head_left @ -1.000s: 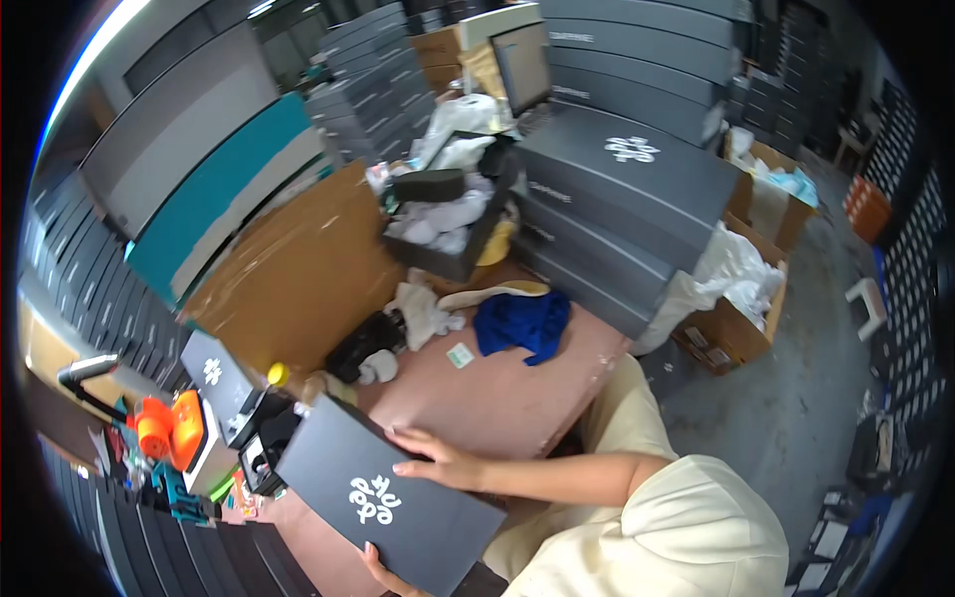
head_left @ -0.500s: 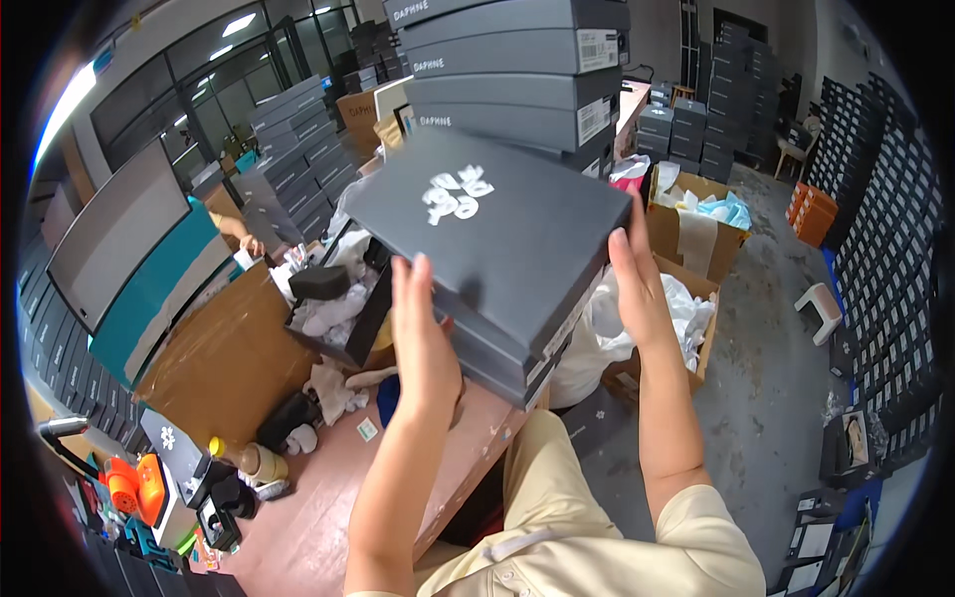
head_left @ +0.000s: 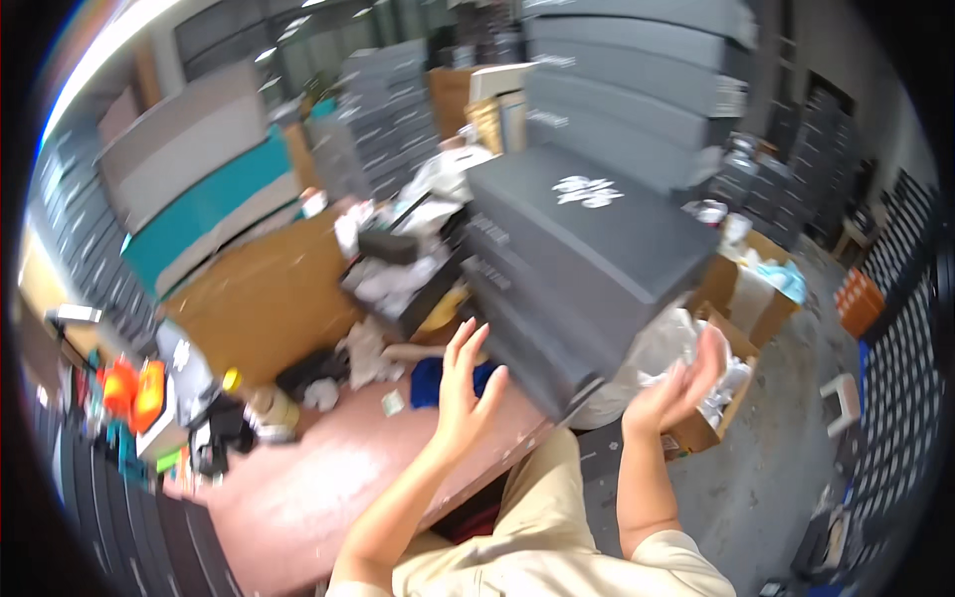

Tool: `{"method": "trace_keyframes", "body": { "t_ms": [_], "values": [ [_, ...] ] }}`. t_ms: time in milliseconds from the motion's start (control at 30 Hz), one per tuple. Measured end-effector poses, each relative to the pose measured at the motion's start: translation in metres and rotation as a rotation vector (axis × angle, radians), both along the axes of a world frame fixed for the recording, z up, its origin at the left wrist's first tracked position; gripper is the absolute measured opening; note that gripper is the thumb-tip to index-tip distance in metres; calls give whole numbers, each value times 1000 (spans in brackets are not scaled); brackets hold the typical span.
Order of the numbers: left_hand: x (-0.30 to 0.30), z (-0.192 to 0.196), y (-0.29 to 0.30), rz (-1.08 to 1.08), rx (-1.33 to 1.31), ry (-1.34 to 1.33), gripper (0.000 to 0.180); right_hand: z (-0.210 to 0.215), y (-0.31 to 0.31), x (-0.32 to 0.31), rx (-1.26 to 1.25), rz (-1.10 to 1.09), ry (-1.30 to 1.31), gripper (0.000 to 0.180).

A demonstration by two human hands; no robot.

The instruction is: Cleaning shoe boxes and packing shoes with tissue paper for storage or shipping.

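Note:
A short stack of dark grey shoe boxes (head_left: 597, 234) stands at the table's edge, with a white printed design on the top lid. To the left of its front end is my left hand (head_left: 466, 398), fingers spread and holding nothing. My right hand (head_left: 676, 388) is off the stack's right side, fingers stretched out and palm bare. Both hands look apart from the boxes. Left of the stack an open dark box (head_left: 408, 308) holds white tissue paper, and a dark blue cloth (head_left: 428, 384) lies on the pinkish table (head_left: 328, 448).
A taller stack of grey shoe boxes (head_left: 622, 99) rises just behind. Cardboard cartons (head_left: 741, 343) with white wrapping stand on the floor at right. A brown cardboard panel (head_left: 269, 308), orange items (head_left: 119, 383) and a yellow-capped bottle (head_left: 269, 403) are at left.
Both hands have come off the shoe boxes they held and drawn back with fingers apart. The view has turned left, so the scene sits further right and is blurred.

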State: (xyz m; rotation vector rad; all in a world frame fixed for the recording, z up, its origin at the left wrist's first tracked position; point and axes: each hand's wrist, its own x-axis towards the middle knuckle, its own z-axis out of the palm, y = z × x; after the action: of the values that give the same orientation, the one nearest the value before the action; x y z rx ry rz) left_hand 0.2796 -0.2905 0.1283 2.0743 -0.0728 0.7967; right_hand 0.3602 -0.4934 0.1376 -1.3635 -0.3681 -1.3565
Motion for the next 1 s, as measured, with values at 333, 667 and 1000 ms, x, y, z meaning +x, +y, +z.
{"method": "trace_keyframes", "body": {
  "t_ms": [333,667,1000],
  "values": [
    [-115,-170,92,425,-609,291,41,-167,178,-7,-1212,410,744,48],
    [-53,-46,82,-439,-1362,-116,46,56,66,-80,-913,861,16,23],
    [216,99,94,56,-160,-490,30,72,-42,92,-185,266,92,31]
  ]
}}
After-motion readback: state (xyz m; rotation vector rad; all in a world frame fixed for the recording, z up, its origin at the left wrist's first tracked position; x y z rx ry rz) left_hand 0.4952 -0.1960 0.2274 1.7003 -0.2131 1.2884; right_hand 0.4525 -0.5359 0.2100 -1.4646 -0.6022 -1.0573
